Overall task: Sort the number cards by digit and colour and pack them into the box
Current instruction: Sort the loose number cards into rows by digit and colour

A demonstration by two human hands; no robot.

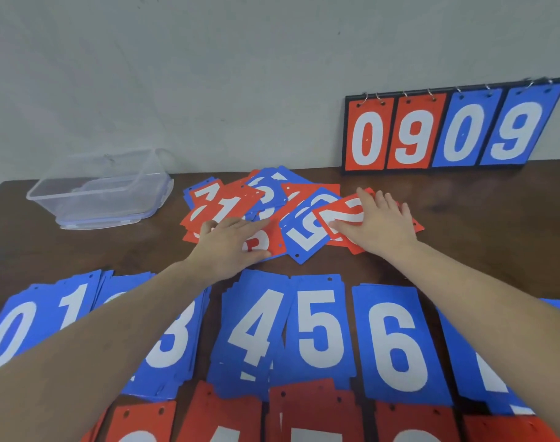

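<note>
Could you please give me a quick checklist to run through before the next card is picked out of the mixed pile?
1. Right hand placed on a card: ok, it lies flat on the red card atop the pile.
2. Left hand steadying the mixed pile: ok, it rests on the pile's near left side.
3. That red card's digit readable: cannot tell, the hand half covers it.
4. Blue stacks laid out in digit order: ok, 4, 5 and 6 show side by side.
5. Red stacks ready: cannot tell, the frame cuts off their digits.
6. Box open for packing: ok, no lid on it.
</note>
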